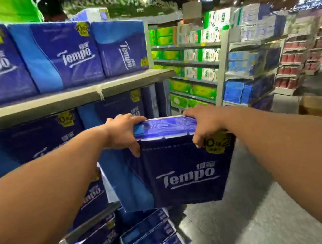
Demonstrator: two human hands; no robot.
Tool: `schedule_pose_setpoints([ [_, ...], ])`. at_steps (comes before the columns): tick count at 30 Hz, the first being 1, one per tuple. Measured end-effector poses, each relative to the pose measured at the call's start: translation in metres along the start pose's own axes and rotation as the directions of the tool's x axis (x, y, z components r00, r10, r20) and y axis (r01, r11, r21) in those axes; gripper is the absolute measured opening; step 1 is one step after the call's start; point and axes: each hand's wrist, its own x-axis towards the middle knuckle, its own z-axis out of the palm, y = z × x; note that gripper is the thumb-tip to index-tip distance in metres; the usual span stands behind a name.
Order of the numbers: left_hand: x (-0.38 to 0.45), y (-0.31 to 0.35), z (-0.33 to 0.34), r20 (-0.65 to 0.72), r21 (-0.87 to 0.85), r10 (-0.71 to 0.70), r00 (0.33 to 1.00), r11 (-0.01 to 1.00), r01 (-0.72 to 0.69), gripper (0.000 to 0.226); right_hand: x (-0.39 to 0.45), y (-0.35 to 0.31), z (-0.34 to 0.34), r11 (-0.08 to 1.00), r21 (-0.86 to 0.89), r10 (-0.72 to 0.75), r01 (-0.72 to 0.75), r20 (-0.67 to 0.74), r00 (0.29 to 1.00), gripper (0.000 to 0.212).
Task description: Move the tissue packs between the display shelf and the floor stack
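Both hands are on one big dark blue Tempo tissue pack [179, 166], held up in the air dead centre of the view. It's a boxy block in glossy plastic wrap, white logo on the front, yellow "10+2" badge at its 1 o'clock corner. The left hand [122, 133] grips the top left corner, fingers curled over the far edge and thumb pressed down the front. The right hand [203, 124] does the same on the top right corner, fingers wrapped over the top, thumb on the badge.

At 10 o'clock is the display shelf [73, 97], a flat grey board with a row of shelved Tempo packs [64, 54] sitting on it, same shiny wrap. More packs fill the tier under it. Down at 6 o'clock, right below the held pack, is the floor stack [151, 241], blue packs lying flat, a bit blurry. At 2 o'clock there's a far aisle of green and white packs [194, 55].
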Motion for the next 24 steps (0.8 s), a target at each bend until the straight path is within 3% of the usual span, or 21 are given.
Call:
schedule_pose_setpoints([
  [4,0.049,0.008,-0.074,-0.139,-0.044,-0.051,0.989,0.998,0.046,0.116,0.053,0.032,-0.084,0.996,-0.010,-0.086,0.085,-0.095,0.992,0.118],
  [7,0.093,0.026,-0.135,-0.314,0.025,-0.113,0.943,0.992,0.127,0.122,0.092,0.066,-0.150,0.986,-0.050,-0.167,0.159,-0.261,0.951,0.110],
  [11,0.140,0.052,-0.202,-0.563,0.118,-0.141,0.815,0.962,0.248,0.131,0.137,0.101,-0.232,0.960,-0.165,-0.278,0.225,-0.510,0.814,0.114],
  [15,0.185,0.063,-0.233,-0.743,0.169,-0.127,0.657,0.914,0.369,0.122,0.185,0.129,-0.277,0.935,-0.280,-0.354,0.220,-0.663,0.660,0.116],
  [20,0.242,0.052,-0.234,-0.841,0.216,-0.057,0.537,0.876,0.431,0.112,0.259,0.153,-0.283,0.913,-0.358,-0.407,0.195,-0.774,0.484,0.114],
  [24,0.291,0.033,-0.237,-0.831,0.250,-0.041,0.555,0.863,0.439,0.109,0.326,0.165,-0.278,0.911,-0.330,-0.408,0.246,-0.799,0.442,0.114],
])
